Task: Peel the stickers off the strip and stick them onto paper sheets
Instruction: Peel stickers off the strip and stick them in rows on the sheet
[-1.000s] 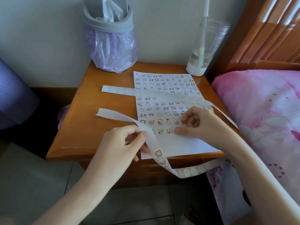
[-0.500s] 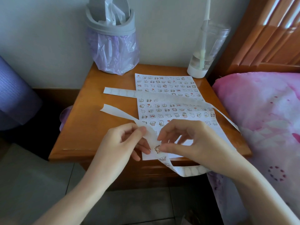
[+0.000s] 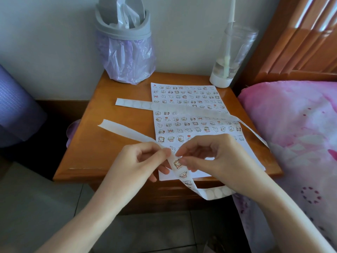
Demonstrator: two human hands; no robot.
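The wooden counter [image 3: 113, 143] lies beyond both hands, and on it rests the paper sheet [image 3: 191, 125], with rows of animal stickers filling it down to a bare margin just behind the fingers [image 3: 182, 153]. The white strip [image 3: 127, 130] slants in from far left through the left hand [image 3: 135, 161], whose fingers pinch it, then runs down and right off the counter edge. The next sticker [image 3: 177, 163] sits on the strip just below that pinch, and the fingers of the right hand [image 3: 215, 157], the nearer one, seem to nip its upper edge.

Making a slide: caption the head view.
Left hand and right hand pinch the sticker strip above a sticker-covered paper sheet.
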